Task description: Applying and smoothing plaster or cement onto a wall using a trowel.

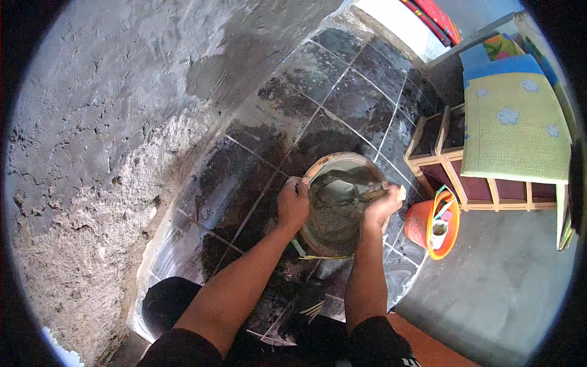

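Observation:
A round basin (pixel 343 156) with grey wet mortar (pixel 333 223) in it stands on the dark tiles in front of me. At its left rim, my left hand (pixel 294 200) is closed, with the thumb near the edge. My right hand (pixel 381 205) is wrapped around the handle of a trowel (pixel 340 189) on the basin's right side. The trowel's blade rests in the mortar near the middle and is smeared with it. Part of the basin's right rim is hidden behind my right hand.
To the left rises a wall (pixel 110 110), partly smooth grey plaster and partly rough. An orange bucket (pixel 418 223) holding small items stands at the right. Behind it is a wooden rack (pixel 454 174) draped with a yellow-green patterned mat (pixel 513 134). Dark tiles (pixel 318 67) stretch beyond the basin.

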Tool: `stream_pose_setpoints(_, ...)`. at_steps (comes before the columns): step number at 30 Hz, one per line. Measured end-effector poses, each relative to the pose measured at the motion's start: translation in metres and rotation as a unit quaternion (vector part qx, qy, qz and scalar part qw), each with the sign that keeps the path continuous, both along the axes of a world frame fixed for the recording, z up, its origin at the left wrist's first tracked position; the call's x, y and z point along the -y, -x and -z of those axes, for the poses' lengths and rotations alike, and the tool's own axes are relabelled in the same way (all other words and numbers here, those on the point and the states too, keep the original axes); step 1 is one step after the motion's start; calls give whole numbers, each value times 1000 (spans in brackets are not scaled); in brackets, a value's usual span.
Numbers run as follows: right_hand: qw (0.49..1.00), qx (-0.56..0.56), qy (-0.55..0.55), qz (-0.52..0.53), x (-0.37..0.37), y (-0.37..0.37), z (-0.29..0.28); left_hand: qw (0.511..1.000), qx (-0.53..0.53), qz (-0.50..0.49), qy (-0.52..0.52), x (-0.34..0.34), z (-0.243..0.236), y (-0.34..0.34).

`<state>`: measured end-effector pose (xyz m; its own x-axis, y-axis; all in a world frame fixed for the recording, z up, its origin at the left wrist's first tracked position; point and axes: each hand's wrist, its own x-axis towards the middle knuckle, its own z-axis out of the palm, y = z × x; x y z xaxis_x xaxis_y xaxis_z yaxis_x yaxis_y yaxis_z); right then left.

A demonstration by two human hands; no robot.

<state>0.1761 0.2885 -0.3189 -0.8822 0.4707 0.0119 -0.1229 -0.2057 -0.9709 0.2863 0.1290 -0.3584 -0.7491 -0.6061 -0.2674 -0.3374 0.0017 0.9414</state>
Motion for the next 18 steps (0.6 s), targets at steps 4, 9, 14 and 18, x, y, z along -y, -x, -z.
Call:
stream_pose_setpoints(4, 997, 4, -74, -6, -1, -4, 0, 1000, -8, -6, 6, -1, 4, 1)
stream_pose_setpoints(9, 952, -86, -289, -53, -30, -20, 16, 1000, -8, 9, 10, -1, -2, 2)
stream_pose_setpoints(14, 990, -113, 12, -86, -29, -68, -51, 1000, 21, 9, -1, 0, -5, 2)
stream_pose_setpoints(18, 983, -129, -56, -121, -34, -82, -35, 999, 22, 7, 35, 2, -1, 1)
